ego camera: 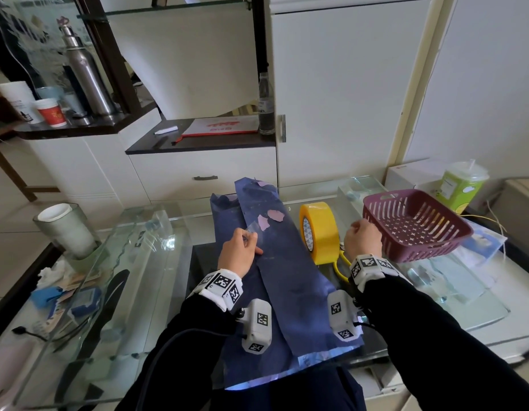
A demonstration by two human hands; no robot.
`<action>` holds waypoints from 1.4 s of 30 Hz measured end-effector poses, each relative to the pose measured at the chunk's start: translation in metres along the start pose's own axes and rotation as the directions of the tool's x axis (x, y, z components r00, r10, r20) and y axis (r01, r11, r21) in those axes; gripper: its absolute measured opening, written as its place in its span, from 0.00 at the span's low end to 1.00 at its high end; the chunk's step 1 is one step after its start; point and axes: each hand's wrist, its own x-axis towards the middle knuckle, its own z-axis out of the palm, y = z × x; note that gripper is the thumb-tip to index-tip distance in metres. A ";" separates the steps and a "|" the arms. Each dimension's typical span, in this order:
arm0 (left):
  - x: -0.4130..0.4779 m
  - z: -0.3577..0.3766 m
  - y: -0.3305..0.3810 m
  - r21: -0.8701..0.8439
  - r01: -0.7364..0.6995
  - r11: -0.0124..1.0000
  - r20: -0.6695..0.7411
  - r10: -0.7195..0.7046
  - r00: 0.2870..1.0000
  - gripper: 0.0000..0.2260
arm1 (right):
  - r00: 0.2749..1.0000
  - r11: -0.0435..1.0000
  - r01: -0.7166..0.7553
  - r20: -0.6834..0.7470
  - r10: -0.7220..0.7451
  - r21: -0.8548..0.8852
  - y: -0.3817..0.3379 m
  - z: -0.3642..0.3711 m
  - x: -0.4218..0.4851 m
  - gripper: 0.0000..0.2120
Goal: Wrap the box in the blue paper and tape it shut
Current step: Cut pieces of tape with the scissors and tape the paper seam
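The blue paper [290,280] lies folded lengthwise over the box on the glass table, with torn pale patches near its far end; the box itself is hidden under it. My left hand [238,253] rests on the paper's overlapping edge and pinches a clear strip of tape [255,228] between thumb and fingers. A big yellow tape roll [319,232] stands on edge just right of the paper. My right hand [362,238] hovers with curled fingers between the roll and a basket; what it holds, if anything, is hidden.
A purple plastic basket [417,225] sits right of my right hand. A yellow-handled tool [340,268] lies under the roll. A grey cup holder with a white cup [64,229] stands at the left. A green drink cup [462,185] is at far right. White cabinets stand behind the table.
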 end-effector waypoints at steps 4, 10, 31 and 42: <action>0.004 -0.001 0.001 0.019 0.020 1.000 0.013 -0.021 1.000 0.09 | 0.989 0.976 0.140 -0.079 -0.129 0.167 -0.021 0.008 -0.003 0.11; 0.004 -0.004 0.006 0.011 0.059 0.998 0.061 -0.060 0.996 0.13 | 0.945 0.897 0.322 -0.165 -0.283 0.302 -0.048 0.018 -0.016 0.10; 0.013 -0.001 0.006 -0.033 0.091 0.995 0.171 -0.084 0.982 0.19 | 0.826 0.819 -0.036 0.478 -0.297 0.572 -0.066 0.059 -0.030 0.12; 0.023 0.007 -0.008 -0.030 0.103 0.994 0.266 -0.092 0.960 0.10 | 0.827 0.875 0.018 0.485 -0.285 0.484 -0.051 0.066 -0.030 0.12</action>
